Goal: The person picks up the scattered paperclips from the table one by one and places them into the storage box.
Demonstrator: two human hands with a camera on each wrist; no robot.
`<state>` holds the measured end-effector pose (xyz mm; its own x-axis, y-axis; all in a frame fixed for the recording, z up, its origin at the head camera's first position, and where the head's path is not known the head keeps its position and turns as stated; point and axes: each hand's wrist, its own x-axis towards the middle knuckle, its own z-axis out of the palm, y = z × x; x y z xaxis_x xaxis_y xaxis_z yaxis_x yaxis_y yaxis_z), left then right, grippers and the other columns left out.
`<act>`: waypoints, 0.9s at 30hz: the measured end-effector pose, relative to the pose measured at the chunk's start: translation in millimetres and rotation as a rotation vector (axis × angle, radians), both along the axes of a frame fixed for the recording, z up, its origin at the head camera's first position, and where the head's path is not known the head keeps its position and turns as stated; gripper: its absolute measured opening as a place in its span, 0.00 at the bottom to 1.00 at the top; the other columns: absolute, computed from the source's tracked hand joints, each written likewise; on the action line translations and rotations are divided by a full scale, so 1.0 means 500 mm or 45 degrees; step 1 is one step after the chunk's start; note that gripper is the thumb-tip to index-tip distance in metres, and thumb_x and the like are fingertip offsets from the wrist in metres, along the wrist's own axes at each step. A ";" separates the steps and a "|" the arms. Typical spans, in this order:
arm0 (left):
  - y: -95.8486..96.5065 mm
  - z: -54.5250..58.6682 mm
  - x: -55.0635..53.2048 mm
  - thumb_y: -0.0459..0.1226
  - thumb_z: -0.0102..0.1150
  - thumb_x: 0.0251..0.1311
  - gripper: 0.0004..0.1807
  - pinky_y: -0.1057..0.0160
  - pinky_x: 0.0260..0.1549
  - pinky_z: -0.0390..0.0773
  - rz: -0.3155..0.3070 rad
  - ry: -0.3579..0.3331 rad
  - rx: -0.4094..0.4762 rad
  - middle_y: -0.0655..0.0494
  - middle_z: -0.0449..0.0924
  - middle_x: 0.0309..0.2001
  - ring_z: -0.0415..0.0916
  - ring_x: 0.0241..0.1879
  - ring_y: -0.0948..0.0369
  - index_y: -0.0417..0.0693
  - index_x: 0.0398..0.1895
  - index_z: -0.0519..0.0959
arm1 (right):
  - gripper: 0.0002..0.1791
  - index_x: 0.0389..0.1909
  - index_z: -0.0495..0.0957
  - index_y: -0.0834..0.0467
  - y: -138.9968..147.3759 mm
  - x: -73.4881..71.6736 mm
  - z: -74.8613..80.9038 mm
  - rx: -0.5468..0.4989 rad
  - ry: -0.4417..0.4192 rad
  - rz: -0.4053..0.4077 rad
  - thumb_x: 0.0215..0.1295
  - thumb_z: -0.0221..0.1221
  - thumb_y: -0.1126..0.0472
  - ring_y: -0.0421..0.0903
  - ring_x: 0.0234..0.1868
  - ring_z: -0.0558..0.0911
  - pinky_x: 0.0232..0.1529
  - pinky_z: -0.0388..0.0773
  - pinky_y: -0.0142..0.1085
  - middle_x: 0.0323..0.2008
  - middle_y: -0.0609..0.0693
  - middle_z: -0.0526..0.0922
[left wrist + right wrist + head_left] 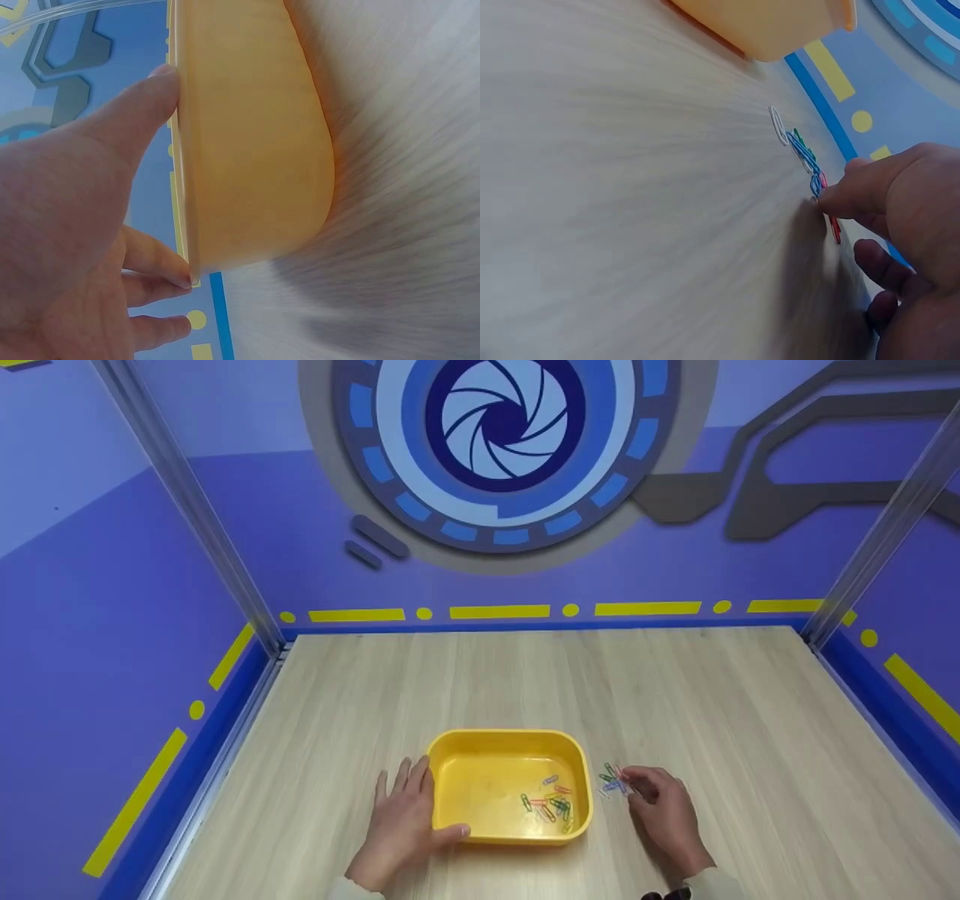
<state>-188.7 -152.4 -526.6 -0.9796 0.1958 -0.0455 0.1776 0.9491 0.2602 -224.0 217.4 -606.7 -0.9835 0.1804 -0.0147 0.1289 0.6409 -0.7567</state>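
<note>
A yellow plastic tray [480, 780] with rounded corners holds several coloured paper clips [551, 806] in its right part. My left hand [401, 817] rests on its left end, fingers at the left rim and thumb [150, 105] on the near rim. Right of the tray, a small pile of paper clips [611, 781] in blue, green, red and white lies on the table. My right hand [667, 814] is at this pile, a fingertip touching the clips [814, 182]. Between thumb and index finger a gap shows; whether a clip sits there is hard to make out.
The tray and loose clips sit on a light wood-grain table [525, 682]. Blue printed panels [510, 577] stand behind and at both sides, with metal corner posts [187, 495]. A dark object [667, 895] shows at my right wrist.
</note>
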 end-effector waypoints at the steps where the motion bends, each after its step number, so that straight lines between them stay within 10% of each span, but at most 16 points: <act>1: 0.000 0.000 0.000 0.68 0.58 0.38 0.59 0.35 0.63 0.41 -0.003 0.004 -0.005 0.45 0.54 0.69 0.48 0.69 0.44 0.38 0.67 0.55 | 0.20 0.49 0.77 0.50 0.001 0.001 0.000 0.009 0.004 -0.008 0.55 0.60 0.69 0.47 0.52 0.76 0.53 0.73 0.44 0.50 0.49 0.76; 17: 0.000 -0.002 -0.002 0.69 0.57 0.39 0.59 0.36 0.63 0.39 0.005 -0.025 -0.001 0.46 0.52 0.70 0.47 0.69 0.44 0.39 0.68 0.53 | 0.04 0.28 0.80 0.53 0.002 0.004 0.005 0.211 -0.082 -0.176 0.52 0.63 0.58 0.48 0.40 0.67 0.37 0.60 0.40 0.36 0.51 0.74; 27: 0.000 -0.002 -0.002 0.69 0.57 0.38 0.59 0.36 0.63 0.41 0.004 -0.002 -0.015 0.45 0.53 0.69 0.49 0.69 0.44 0.39 0.67 0.55 | 0.08 0.33 0.79 0.54 0.007 0.008 0.005 0.188 -0.082 -0.154 0.53 0.63 0.57 0.48 0.42 0.69 0.41 0.64 0.42 0.39 0.52 0.74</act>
<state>-189.6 -152.3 -527.7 -0.9801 0.1922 -0.0494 0.1742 0.9526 0.2494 -220.0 220.9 -604.0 -0.9524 0.3019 -0.0414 0.2566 0.7214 -0.6433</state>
